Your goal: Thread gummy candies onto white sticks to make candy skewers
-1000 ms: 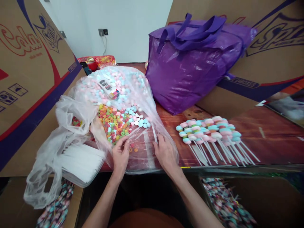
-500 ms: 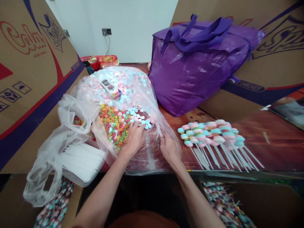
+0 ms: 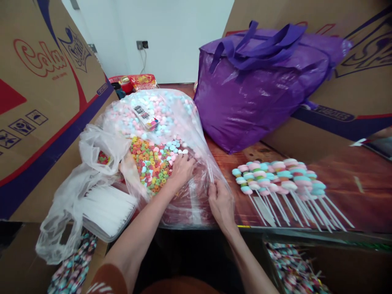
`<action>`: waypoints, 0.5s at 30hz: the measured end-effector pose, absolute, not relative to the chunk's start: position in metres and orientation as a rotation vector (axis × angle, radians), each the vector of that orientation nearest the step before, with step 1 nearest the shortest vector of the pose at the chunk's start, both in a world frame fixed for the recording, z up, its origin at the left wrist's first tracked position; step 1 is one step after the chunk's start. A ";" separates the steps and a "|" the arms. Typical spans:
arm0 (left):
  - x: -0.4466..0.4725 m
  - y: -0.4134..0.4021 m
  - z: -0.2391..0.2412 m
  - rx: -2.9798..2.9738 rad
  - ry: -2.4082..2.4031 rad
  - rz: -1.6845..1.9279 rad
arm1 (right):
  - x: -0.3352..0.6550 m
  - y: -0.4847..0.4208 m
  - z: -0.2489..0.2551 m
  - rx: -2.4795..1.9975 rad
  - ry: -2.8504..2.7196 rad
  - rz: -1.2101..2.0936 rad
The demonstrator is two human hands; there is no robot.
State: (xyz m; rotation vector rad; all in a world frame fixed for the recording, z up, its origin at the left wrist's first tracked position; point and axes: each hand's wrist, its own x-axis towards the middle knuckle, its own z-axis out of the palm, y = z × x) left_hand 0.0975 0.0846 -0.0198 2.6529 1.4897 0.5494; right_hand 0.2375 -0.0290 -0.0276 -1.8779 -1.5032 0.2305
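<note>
My left hand [image 3: 183, 168] lies over the right edge of a heap of pink, blue and white marshmallows [image 3: 173, 146]. Its fingers are curled down, and whatever is under the fingertips is hidden. Left of it, colourful ring-shaped gummies [image 3: 150, 165] are spread on the clear plastic bag [image 3: 196, 200]. My right hand [image 3: 221, 200] is closed around thin white sticks [image 3: 210, 171], which point up and away over the bag's right edge. Finished marshmallow skewers [image 3: 278, 175] lie in a row to the right of that hand.
A tub of white sticks [image 3: 107, 208] and a crumpled white bag [image 3: 61, 212] stand at left. Behind the marshmallows sits a purple bag [image 3: 254, 98]. Large cardboard boxes [image 3: 39, 98] flank the table. Below the edge, boxes hold packed skewers [image 3: 294, 265]. Another person's hand [image 3: 384, 134] shows far right.
My left hand has shifted slightly right over the marshmallows, and its fingers have drawn in. My right hand still grips the sticks. The whole view has shifted a little.
</note>
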 end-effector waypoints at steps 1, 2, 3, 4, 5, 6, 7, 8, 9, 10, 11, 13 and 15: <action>0.090 0.077 -0.020 2.647 1.505 0.536 | 0.237 -0.030 -0.025 -1.856 -1.508 0.272; 0.083 0.069 -0.019 2.636 1.508 0.523 | 0.237 -0.031 -0.023 -1.836 -1.512 0.322; 0.075 0.061 -0.018 2.617 1.509 0.531 | 0.236 -0.033 -0.021 -1.817 -1.515 0.378; 0.068 0.054 -0.017 2.588 1.503 0.553 | 0.234 -0.034 -0.020 -1.801 -1.523 0.433; 0.060 0.048 -0.016 2.543 1.498 0.602 | 0.231 -0.035 -0.018 -1.790 -1.539 0.481; 0.053 0.042 -0.015 2.493 1.484 0.664 | 0.228 -0.036 -0.017 -1.789 -1.566 0.511; 0.046 0.038 -0.015 2.447 1.454 0.724 | 0.225 -0.036 -0.016 -1.800 -1.607 0.523; 0.040 0.034 -0.015 2.404 1.416 0.773 | 0.222 -0.037 -0.015 -1.822 -1.657 0.514; 0.034 0.032 -0.016 2.368 1.382 0.813 | 0.218 -0.037 -0.014 -1.853 -1.709 0.488; 0.030 0.030 -0.017 2.341 1.354 0.847 | 0.215 -0.037 -0.013 -1.888 -1.753 0.448; 0.027 0.029 -0.018 2.320 1.338 0.878 | 0.212 -0.036 -0.012 -1.922 -1.786 0.400; 0.023 0.028 -0.021 2.286 1.343 0.949 | 0.210 -0.036 -0.010 -1.969 -1.824 0.296; 0.022 0.026 -0.021 2.224 1.374 1.041 | 0.210 -0.035 -0.009 -1.973 -1.833 0.201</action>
